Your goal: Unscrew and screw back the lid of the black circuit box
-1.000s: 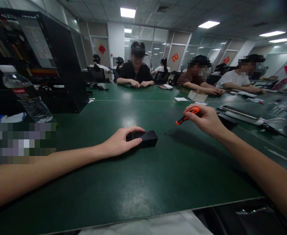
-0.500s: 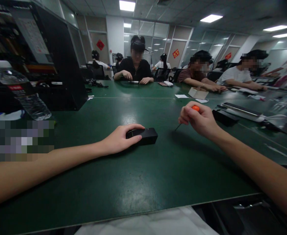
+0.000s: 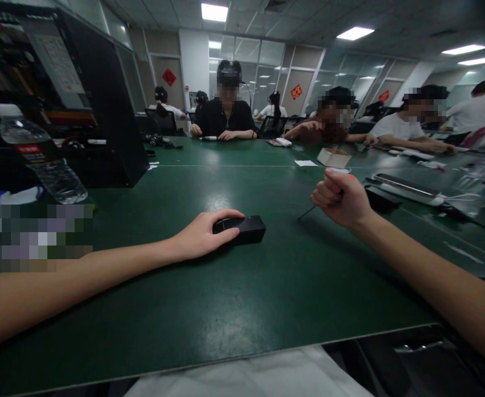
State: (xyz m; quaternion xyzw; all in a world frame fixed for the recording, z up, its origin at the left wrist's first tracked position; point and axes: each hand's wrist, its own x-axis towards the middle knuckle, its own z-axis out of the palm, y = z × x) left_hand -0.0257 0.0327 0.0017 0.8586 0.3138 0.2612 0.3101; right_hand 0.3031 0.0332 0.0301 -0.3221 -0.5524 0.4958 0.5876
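On the green table [image 3: 176, 309] lies a small black oblong box [image 3: 252, 228], near the middle of the head view. My left hand [image 3: 203, 234] grips it, thumb along the near side and fingers over the top and far side. My right hand [image 3: 341, 197] is raised to the right, closed around a screwdriver [image 3: 307, 212]. Its thin metal shaft slants down to the left out of the fist, and a bit of orange handle shows behind the fingers. The shaft's tip is apart from the box.
A water bottle [image 3: 43, 154] and a black cabinet [image 3: 101, 105] stand at the left. Beyond my right hand are a small open carton [image 3: 334, 157], white paper [image 3: 305, 163] and a long device with cables [image 3: 408, 187]. Several people sit across the table.
My right hand has turned and shifted slightly right with the screwdriver, its fist now covering most of the orange handle. My left hand and the black box have stayed put.
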